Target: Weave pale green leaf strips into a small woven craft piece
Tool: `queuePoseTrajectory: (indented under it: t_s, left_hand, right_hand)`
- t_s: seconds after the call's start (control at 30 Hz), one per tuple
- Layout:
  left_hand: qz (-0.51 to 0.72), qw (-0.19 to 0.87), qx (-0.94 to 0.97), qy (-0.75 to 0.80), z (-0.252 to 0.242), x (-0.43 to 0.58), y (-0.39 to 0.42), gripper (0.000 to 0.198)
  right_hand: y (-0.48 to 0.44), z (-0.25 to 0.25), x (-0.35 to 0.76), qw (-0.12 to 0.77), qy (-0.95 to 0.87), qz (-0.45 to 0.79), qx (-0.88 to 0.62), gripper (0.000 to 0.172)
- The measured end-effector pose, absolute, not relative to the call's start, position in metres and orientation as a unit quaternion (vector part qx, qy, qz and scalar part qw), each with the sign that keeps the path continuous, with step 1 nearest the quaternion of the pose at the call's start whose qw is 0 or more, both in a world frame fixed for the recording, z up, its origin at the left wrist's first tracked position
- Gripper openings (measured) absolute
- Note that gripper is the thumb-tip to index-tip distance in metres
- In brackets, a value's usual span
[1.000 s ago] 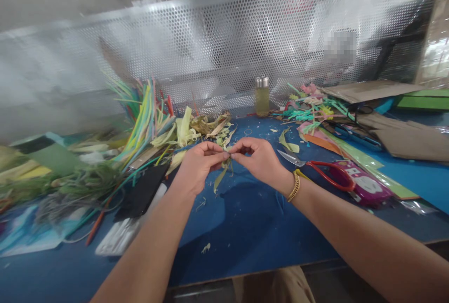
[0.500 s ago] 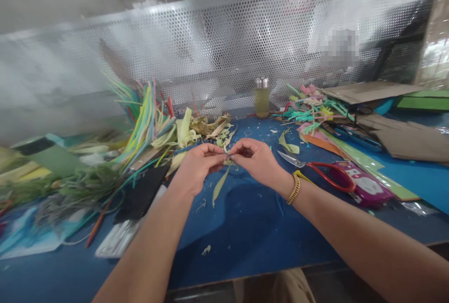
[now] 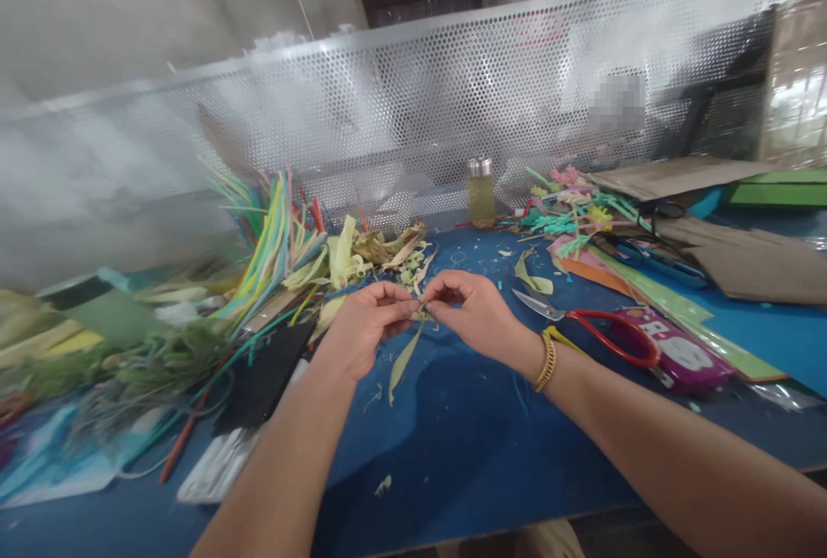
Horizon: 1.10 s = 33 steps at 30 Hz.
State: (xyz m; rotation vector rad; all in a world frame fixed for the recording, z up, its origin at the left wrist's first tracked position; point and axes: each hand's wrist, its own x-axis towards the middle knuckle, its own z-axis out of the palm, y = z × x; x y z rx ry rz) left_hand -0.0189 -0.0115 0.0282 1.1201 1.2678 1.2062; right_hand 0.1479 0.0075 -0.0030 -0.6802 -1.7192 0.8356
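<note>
My left hand (image 3: 362, 325) and my right hand (image 3: 475, 313) meet fingertip to fingertip above the blue table (image 3: 465, 446). Both pinch the top of a thin pale green leaf strip (image 3: 404, 360), which hangs down from the fingers toward the table. My right wrist wears a gold bracelet (image 3: 544, 362). Red-handled scissors (image 3: 581, 321) lie just right of my right hand.
A pile of coloured strips and dried leaves (image 3: 290, 257) lies to the left. A small glass bottle (image 3: 481, 192) stands at the back by the perforated metal screen (image 3: 413, 110). A purple case (image 3: 672, 356), cardboard sheets (image 3: 743, 261) and coloured scraps (image 3: 568, 209) lie on the right.
The leaf strip hangs a little longer below my fingers than before. The view has tilted slightly, so the hands sit lower in the picture.
</note>
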Motion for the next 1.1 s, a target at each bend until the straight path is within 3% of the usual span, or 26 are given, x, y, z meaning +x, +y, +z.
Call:
queuePoseTrajectory:
  t_s: [1.1]
  left_hand:
    - [0.499, 0.494, 0.486, 0.52, 0.0269, -0.021, -0.0107, 0.036]
  right_hand:
    - [0.0047, 0.0067, 0.1544, 0.522, -0.778, 0.191, -0.294, 0.014]
